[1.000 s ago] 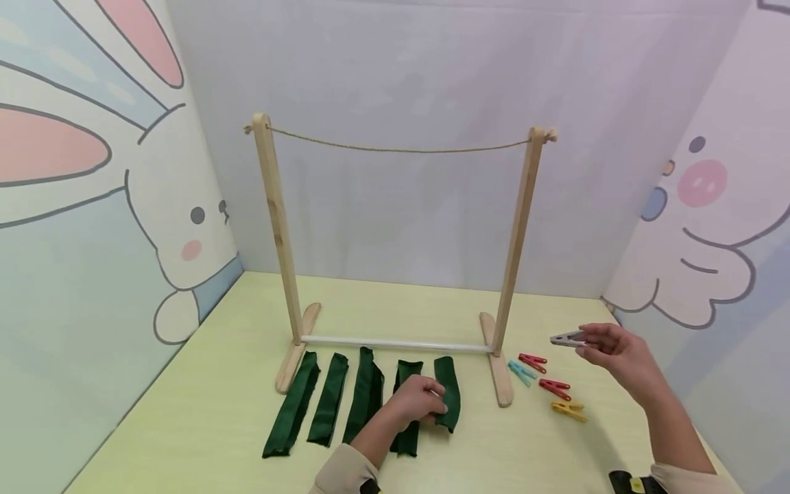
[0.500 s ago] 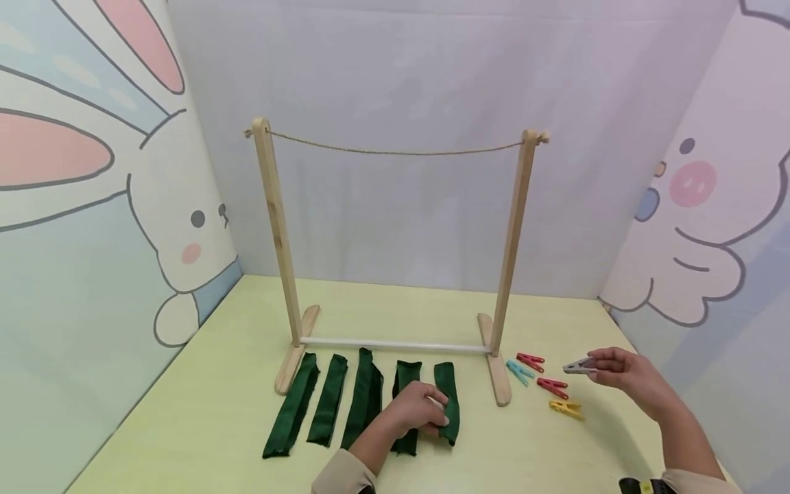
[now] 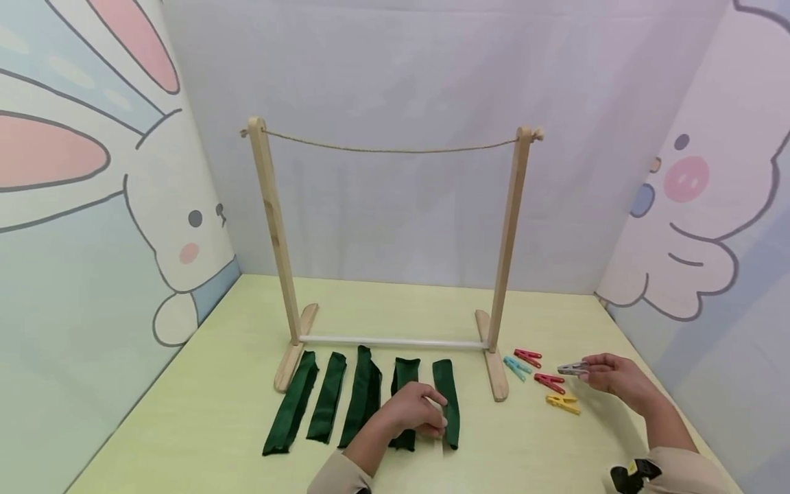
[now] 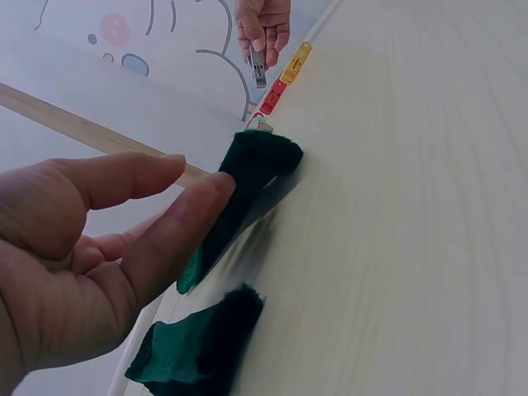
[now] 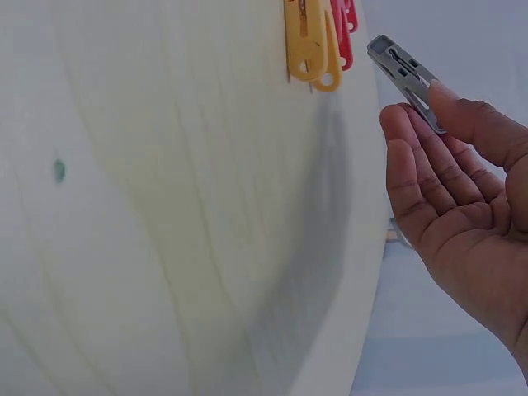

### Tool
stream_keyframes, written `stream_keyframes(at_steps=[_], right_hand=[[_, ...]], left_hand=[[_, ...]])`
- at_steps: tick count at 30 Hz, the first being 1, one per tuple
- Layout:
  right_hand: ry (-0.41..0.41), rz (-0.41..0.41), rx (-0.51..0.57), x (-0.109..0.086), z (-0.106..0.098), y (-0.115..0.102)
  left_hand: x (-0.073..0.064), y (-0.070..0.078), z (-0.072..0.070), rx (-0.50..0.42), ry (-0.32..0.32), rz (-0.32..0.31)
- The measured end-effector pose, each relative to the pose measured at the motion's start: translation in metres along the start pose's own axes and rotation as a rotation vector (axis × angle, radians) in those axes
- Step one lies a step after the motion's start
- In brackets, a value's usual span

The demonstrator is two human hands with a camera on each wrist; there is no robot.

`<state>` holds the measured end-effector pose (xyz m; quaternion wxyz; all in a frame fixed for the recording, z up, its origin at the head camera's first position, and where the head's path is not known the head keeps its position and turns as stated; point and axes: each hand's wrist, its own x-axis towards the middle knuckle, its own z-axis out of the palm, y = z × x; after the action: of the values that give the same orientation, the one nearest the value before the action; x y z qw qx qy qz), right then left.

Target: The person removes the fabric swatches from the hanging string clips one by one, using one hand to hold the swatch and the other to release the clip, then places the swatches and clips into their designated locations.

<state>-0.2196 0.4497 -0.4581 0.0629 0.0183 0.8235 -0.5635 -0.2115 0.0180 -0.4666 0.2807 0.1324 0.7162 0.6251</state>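
Note:
My right hand (image 3: 623,381) pinches a grey clothespin (image 3: 573,368) between thumb and fingers, raised over the right side of the table; the right wrist view shows the clothespin (image 5: 404,78) tilted. Beside the rightmost green cloth strip (image 3: 448,405) is my left hand (image 3: 415,412), partly covering the neighbouring strip (image 3: 407,370). In the left wrist view, its thumb and finger stand apart with a gap between them, and one fingertip overlaps the edge of the green strip (image 4: 247,177); whether it touches cannot be told. That strip lies on the table.
Three more green strips (image 3: 293,405) lie in a row at left. A wooden frame (image 3: 509,240) with a sagging rope (image 3: 395,150) stands behind them. Right of its foot lie a blue clothespin (image 3: 517,367), two red clothespins (image 3: 549,382) and a yellow clothespin (image 3: 563,404).
My left hand has come off the rightmost strip, which now lies straighter and flatter. The right hand has lowered with the grey clothespin.

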Motion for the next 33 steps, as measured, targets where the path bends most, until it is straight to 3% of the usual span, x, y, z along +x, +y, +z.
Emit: stream_keyframes(at_steps=[6, 15, 23, 33], right_hand=[[-0.006, 0.054, -0.057, 0.007, 0.004, 0.013], [0.07, 0.099, -0.162, 0.004, 0.006, 0.031], [0.076, 0.115, -0.206, 0.001, 0.01, 0.034], [0.106, 0.144, -0.178, -0.006, 0.001, 0.035]], left_hand=[[-0.007, -0.001, -0.005, -0.006, -0.005, -0.013], [-0.017, -0.006, -0.013, -0.02, -0.017, 0.006], [-0.032, -0.006, -0.031, -0.039, -0.008, 0.014], [-0.047, -0.003, -0.058, -0.055, 0.04, 0.056]])
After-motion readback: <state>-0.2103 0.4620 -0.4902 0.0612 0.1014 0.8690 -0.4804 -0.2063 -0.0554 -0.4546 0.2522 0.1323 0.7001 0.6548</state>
